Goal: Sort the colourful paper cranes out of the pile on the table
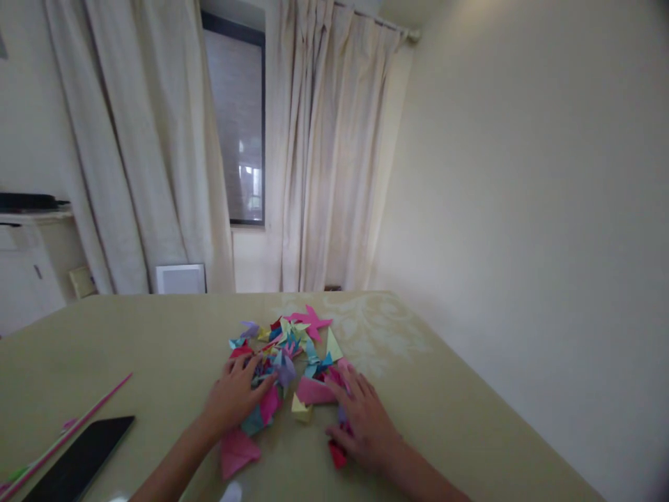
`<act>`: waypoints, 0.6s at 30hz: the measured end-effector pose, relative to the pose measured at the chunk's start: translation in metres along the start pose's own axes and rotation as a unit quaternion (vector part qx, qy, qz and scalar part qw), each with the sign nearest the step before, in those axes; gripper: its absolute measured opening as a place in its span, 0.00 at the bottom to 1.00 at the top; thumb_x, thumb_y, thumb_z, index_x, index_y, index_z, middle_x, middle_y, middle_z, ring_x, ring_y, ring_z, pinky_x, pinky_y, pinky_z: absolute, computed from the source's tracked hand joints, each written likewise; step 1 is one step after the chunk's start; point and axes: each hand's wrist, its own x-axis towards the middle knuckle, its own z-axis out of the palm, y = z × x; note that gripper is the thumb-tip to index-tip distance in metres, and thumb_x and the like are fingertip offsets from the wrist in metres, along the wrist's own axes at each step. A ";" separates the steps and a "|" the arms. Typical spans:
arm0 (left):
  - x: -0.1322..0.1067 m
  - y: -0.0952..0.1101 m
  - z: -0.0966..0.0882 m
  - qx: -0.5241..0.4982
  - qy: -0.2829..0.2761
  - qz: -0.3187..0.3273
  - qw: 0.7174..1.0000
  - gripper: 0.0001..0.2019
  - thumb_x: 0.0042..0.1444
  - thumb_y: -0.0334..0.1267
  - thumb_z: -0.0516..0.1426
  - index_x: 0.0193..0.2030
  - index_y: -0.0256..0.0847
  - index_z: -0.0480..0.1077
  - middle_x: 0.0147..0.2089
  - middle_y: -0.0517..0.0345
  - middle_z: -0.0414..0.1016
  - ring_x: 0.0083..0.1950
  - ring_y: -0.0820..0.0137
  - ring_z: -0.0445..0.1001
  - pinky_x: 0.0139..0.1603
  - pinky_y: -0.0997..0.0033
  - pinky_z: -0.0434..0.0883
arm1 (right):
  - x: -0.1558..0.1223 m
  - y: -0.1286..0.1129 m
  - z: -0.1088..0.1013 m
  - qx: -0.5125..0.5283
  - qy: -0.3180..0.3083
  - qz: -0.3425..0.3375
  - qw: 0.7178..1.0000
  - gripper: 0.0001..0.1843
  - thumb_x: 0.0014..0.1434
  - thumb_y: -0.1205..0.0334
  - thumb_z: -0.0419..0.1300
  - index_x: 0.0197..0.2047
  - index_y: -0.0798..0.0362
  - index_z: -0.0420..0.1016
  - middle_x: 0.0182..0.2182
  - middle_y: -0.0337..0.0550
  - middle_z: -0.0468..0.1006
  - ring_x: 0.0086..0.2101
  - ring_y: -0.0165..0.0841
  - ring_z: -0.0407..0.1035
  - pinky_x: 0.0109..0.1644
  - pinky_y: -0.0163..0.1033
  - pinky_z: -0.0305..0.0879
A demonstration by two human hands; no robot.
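A heap of colourful folded paper pieces (290, 347) lies on the pale green table (157, 348). My left hand (233, 396) rests flat on the heap's left side, fingers spread over blue and pink pieces. My right hand (363, 415) lies palm down on the heap's right side, fingers stretched over a pink piece (313, 392), with a red piece (337, 454) under its heel. A small yellow folded piece (302, 409) sits between the hands. Another pink piece (237, 450) lies just below my left wrist.
A black tablet or phone (78, 464) and a long pink stick (67, 436) lie at the table's left front. Cream curtains (324, 153) and a window (235, 125) stand behind the table. A plain wall (523, 209) runs along the right.
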 end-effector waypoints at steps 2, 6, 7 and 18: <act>-0.025 -0.001 -0.004 0.000 -0.015 0.007 1.000 0.32 0.66 0.61 0.52 0.66 0.42 0.75 0.64 0.41 0.77 0.65 0.46 0.72 0.68 0.43 0.70 | 0.022 0.006 -0.004 0.001 0.016 0.028 0.999 0.46 0.62 0.46 0.68 0.78 0.42 0.59 0.80 0.53 0.48 0.77 0.57 0.40 0.78 0.65 0.40; -0.082 0.000 -0.004 -0.018 -0.020 0.038 0.999 0.31 0.68 0.62 0.52 0.70 0.50 0.71 0.69 0.48 0.74 0.69 0.50 0.70 0.72 0.45 0.69 | 0.075 0.016 0.001 0.025 0.044 0.048 0.998 0.43 0.65 0.45 0.65 0.78 0.45 0.59 0.76 0.57 0.57 0.74 0.57 0.51 0.75 0.62 0.50; -0.096 0.001 -0.001 -0.019 -0.013 0.054 0.998 0.31 0.68 0.62 0.53 0.73 0.53 0.67 0.72 0.49 0.72 0.71 0.51 0.69 0.72 0.46 0.69 | 0.089 0.016 0.003 0.037 0.046 0.042 0.997 0.41 0.66 0.46 0.64 0.78 0.46 0.59 0.74 0.58 0.61 0.72 0.56 0.56 0.74 0.60 0.53; -0.135 0.057 0.082 0.119 0.071 0.217 0.966 0.47 0.63 0.59 0.61 0.81 0.65 0.39 0.81 0.45 0.55 0.77 0.34 0.59 0.61 0.26 0.69 | 0.145 -0.021 0.024 0.106 0.000 -0.115 0.988 0.34 0.58 0.54 0.72 0.67 0.45 0.74 0.63 0.49 0.75 0.59 0.45 0.72 0.66 0.47 0.66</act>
